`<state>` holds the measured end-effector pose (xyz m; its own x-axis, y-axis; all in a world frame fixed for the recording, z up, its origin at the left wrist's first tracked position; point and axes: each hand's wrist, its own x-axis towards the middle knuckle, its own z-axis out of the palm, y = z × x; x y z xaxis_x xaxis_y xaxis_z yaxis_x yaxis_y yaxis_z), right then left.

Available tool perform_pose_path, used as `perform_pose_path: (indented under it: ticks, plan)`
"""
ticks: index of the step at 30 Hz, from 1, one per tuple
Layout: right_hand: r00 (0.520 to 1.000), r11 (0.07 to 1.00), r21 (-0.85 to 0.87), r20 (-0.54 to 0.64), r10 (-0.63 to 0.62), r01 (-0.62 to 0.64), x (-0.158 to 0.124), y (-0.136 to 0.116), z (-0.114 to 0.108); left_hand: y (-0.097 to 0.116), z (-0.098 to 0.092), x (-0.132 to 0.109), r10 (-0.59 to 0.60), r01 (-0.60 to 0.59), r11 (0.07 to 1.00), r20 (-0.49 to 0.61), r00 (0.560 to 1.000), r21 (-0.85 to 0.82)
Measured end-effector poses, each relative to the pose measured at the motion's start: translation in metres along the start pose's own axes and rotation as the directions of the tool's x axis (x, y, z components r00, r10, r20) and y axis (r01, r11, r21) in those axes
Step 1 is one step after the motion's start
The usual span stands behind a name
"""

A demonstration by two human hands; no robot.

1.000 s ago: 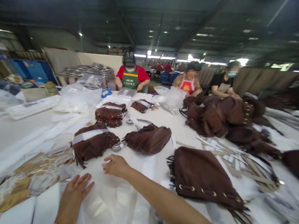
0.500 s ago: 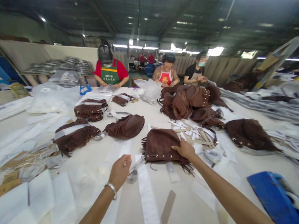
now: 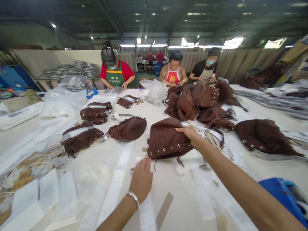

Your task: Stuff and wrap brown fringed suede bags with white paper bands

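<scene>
A brown fringed bag (image 3: 166, 139) with a row of metal eyelets along its lower edge is tilted up over the table. My right hand (image 3: 190, 134) grips its right side, thumb on the near face. By the bag's lower left corner is my left hand (image 3: 141, 176), back upward, fingers close together; whatever lies under its fingertips is hidden. A silver bracelet (image 3: 133, 198) circles my left wrist. Beneath my hands, long white strips (image 3: 147, 218) run toward me over the pale table.
More brown bags (image 3: 128, 129) lie to the left, with a large heap (image 3: 195, 100) behind. A blue tape dispenser (image 3: 286, 197) sits at the near right. Paper tags and cords (image 3: 23, 174) spread at left. Three people work across the table (image 3: 95, 176).
My right hand has lifted and tilted the bag. My left hand has moved right, nearer the bag's lower corner, and now shows its back. The view has shifted slightly.
</scene>
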<state>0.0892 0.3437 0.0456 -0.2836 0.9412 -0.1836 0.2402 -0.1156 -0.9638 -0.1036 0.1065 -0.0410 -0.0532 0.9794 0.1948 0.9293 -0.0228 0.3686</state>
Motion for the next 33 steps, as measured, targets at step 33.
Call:
perform_pose_path:
  ticks: [33]
  plan:
    - [0.844, 0.662, -0.544, 0.456, -0.283, 0.516, -0.125, -0.179, -0.017, 0.052, -0.118, -0.011, -0.24, 0.225, -0.25, 0.286, 0.928, -0.942]
